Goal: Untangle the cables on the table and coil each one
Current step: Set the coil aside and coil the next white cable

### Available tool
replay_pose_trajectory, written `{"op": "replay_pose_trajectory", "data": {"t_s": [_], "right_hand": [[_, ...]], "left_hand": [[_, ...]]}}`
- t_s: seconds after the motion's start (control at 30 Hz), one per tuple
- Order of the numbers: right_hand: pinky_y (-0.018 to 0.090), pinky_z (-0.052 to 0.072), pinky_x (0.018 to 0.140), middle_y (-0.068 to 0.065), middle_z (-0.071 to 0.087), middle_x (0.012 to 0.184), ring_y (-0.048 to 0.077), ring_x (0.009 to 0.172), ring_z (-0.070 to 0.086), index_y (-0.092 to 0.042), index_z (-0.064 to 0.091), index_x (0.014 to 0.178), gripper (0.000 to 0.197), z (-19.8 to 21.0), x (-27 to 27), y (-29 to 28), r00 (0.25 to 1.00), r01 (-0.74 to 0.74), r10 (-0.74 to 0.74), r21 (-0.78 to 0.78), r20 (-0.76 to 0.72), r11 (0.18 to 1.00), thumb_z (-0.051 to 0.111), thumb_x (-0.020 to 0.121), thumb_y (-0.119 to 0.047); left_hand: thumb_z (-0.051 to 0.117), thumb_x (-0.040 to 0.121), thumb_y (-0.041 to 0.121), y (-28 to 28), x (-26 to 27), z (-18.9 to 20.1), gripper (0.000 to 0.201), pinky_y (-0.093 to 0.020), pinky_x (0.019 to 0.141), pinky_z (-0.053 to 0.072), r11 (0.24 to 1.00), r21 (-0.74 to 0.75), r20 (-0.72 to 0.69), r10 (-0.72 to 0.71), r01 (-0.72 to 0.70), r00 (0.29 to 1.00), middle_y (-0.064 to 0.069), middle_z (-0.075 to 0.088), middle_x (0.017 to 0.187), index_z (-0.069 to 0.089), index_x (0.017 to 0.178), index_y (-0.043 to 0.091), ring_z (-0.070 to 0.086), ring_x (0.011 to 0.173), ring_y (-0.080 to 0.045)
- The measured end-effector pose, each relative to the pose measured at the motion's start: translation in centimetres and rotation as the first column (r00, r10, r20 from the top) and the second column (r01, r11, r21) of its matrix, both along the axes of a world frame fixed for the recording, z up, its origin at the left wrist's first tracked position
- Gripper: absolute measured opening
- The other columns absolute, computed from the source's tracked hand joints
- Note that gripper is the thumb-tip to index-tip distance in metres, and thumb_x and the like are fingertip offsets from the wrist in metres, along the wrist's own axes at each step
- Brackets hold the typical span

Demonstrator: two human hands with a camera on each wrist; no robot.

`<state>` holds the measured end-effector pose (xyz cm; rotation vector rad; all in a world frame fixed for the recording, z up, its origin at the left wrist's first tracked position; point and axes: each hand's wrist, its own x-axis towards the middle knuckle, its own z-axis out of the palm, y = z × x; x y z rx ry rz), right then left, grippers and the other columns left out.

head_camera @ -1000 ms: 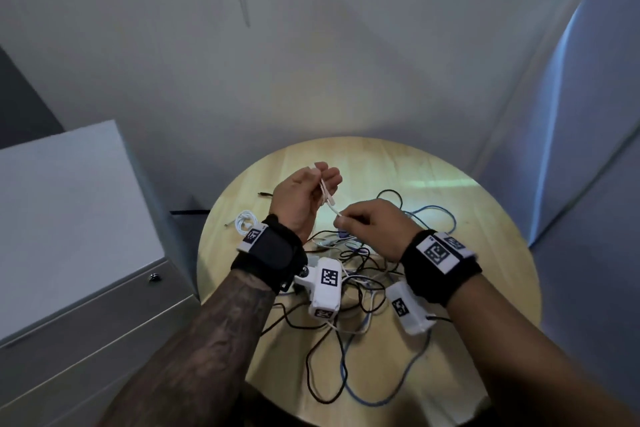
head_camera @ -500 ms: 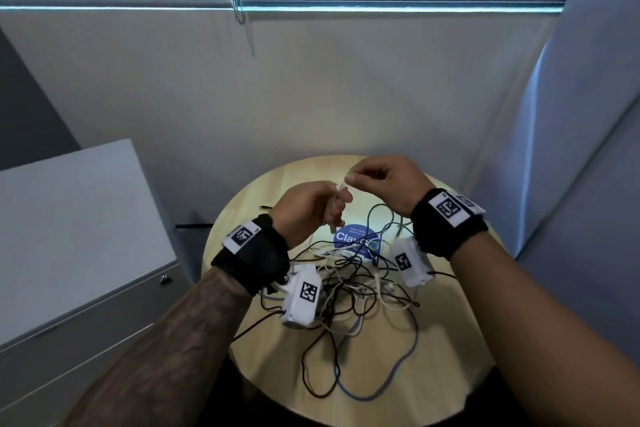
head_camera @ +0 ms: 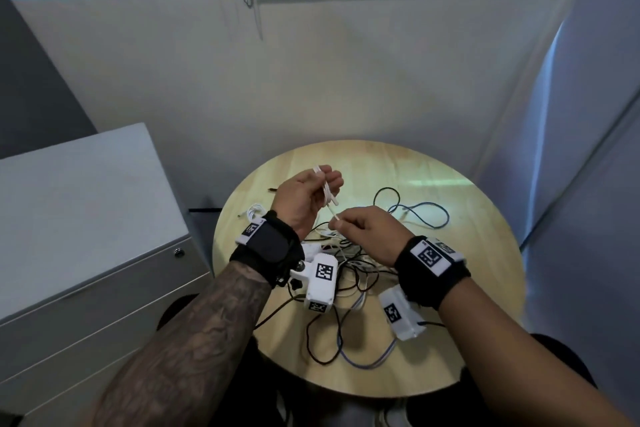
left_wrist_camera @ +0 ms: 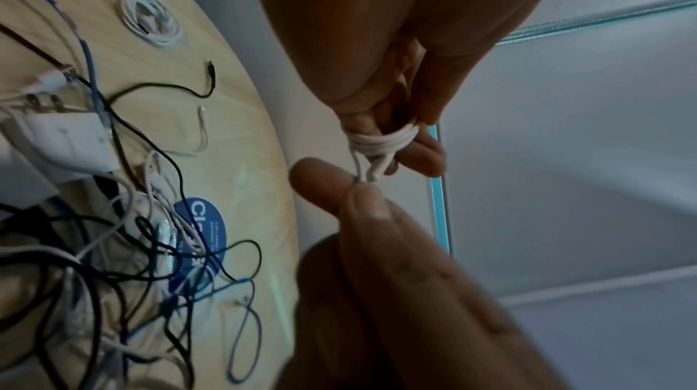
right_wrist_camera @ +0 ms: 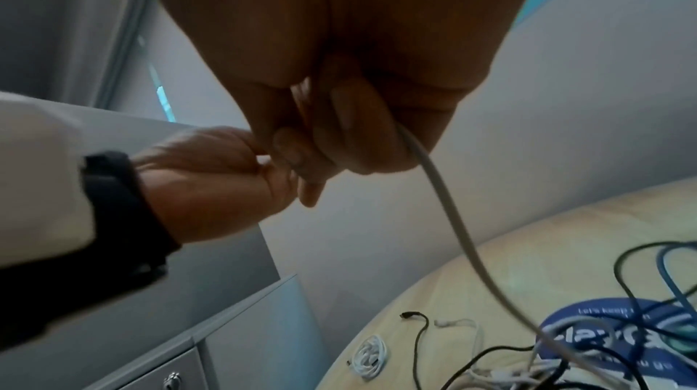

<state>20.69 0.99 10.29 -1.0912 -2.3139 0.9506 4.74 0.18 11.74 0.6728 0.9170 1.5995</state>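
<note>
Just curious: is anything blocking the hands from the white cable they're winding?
Nothing visible. The left hand already holds the white cable looped round its fingers, and the right hand pinches its trailing end, above the tangle.

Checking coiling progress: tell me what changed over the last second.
The right hand swung up beyond the left hand, then came back down, laying a turn of thin white cable around the left fingers. Both hands kept their hold. The small coiled white cable and the tangle stayed put.
</note>
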Motion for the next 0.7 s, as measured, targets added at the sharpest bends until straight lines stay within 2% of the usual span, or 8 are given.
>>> {"op": "replay_pose_trajectory", "data": {"t_s": [0.07, 0.13, 0.2, 0.23, 0.37, 0.47, 0.57, 0.7], "right_hand": [[0.032, 0.044, 0.065, -0.005, 0.060, 0.067, 0.011, 0.063, 0.052, -0.017, 0.069, 0.083, 0.025, 0.9, 0.4, -0.8, 1.000, -0.021, 0.021, 0.003, 0.022, 1.000, 0.059, 0.095, -0.036], [0.023, 0.036, 0.057, -0.010, 0.050, 0.056, 0.003, 0.054, 0.043, -0.014, 0.068, 0.078, 0.025, 2.4, 1.0, -1.3, 0.999, -0.026, 0.026, -0.006, -0.024, 1.000, 0.063, 0.093, -0.033], [0.017, 0.036, 0.056, -0.014, 0.058, 0.058, 0.000, 0.055, 0.047, -0.015, 0.071, 0.079, 0.022, 3.9, 1.6, -1.1, 0.991, -0.009, 0.004, -0.039, -0.137, 0.999, 0.064, 0.093, -0.031], [0.018, 0.039, 0.060, -0.013, 0.064, 0.063, 0.000, 0.059, 0.052, -0.017, 0.072, 0.080, 0.019, 4.6, 1.8, -0.7, 0.983, 0.001, -0.008, -0.042, -0.184, 0.999, 0.064, 0.093, -0.029], [0.024, 0.047, 0.076, -0.002, 0.071, 0.084, 0.007, 0.078, 0.061, -0.018, 0.073, 0.088, 0.012, 4.5, 2.1, 1.9, 0.965, 0.065, -0.072, -0.037, -0.251, 0.997, 0.063, 0.094, -0.023], [0.021, 0.047, 0.079, -0.005, 0.073, 0.089, 0.005, 0.084, 0.063, -0.024, 0.074, 0.089, 0.008, 2.5, 1.6, 3.6, 0.947, 0.110, -0.130, -0.084, -0.292, 0.990, 0.067, 0.092, -0.026], [0.023, 0.047, 0.084, -0.014, 0.074, 0.094, 0.003, 0.092, 0.065, -0.031, 0.075, 0.095, 0.011, 0.1, 0.5, 3.6, 0.950, 0.123, -0.154, -0.128, -0.273, 0.984, 0.064, 0.094, -0.030], [0.026, 0.048, 0.085, -0.018, 0.071, 0.091, -0.001, 0.088, 0.061, -0.029, 0.074, 0.105, 0.019, -2.9, -1.0, 1.7, 0.977, 0.069, -0.092, -0.120, -0.190, 0.990, 0.057, 0.098, -0.031]], "left_hand": [[0.049, 0.098, -0.001, -0.1, 0.1, -0.7, 0.016, -0.028, 0.077, 0.058, 0.999, 0.007, -0.226, 0.034, -0.034, 0.974, -0.017, 0.070, 0.090, 0.062, 0.106, -0.006, 0.072, 0.075, -0.019], [0.051, 0.097, -0.001, -0.3, 0.0, -1.4, 0.017, -0.027, 0.071, 0.055, 0.999, 0.000, -0.520, 0.030, -0.035, 0.854, -0.015, 0.071, 0.086, 0.065, 0.105, -0.005, 0.069, 0.071, -0.015], [0.054, 0.095, 0.002, -0.7, -0.1, -2.0, 0.017, -0.028, 0.066, 0.049, 0.998, -0.043, -0.688, -0.055, 0.034, 0.723, -0.013, 0.071, 0.080, 0.071, 0.098, 0.000, 0.063, 0.067, -0.015], [0.053, 0.095, 0.005, -1.1, -0.1, -2.0, 0.019, -0.029, 0.065, 0.047, 0.993, -0.081, -0.703, -0.116, 0.082, 0.702, -0.013, 0.070, 0.077, 0.071, 0.094, 0.001, 0.061, 0.065, -0.017], [0.039, 0.100, 0.013, -2.3, -0.1, -1.1, 0.033, -0.036, 0.070, 0.045, 0.938, -0.205, -0.539, -0.346, 0.279, 0.768, -0.009, 0.055, 0.061, 0.066, 0.091, -0.004, 0.048, 0.055, -0.021], [0.035, 0.094, 0.014, -2.8, -0.7, -0.3, 0.032, -0.035, 0.065, 0.044, 0.896, -0.154, -0.303, -0.444, 0.417, 0.843, -0.007, 0.038, 0.060, 0.062, 0.085, 0.000, 0.033, 0.055, -0.021], [0.032, 0.093, 0.015, -3.0, -1.3, 0.2, 0.031, -0.033, 0.066, 0.041, 0.892, -0.068, -0.009, -0.447, 0.446, 0.894, -0.004, 0.033, 0.063, 0.058, 0.086, 0.001, 0.032, 0.055, -0.017], [0.033, 0.097, 0.015, -2.8, -1.9, 0.0, 0.028, -0.029, 0.074, 0.044, 0.938, 0.001, 0.330, -0.327, 0.346, 0.885, 0.000, 0.039, 0.066, 0.058, 0.088, 0.004, 0.038, 0.055, -0.012]]}}
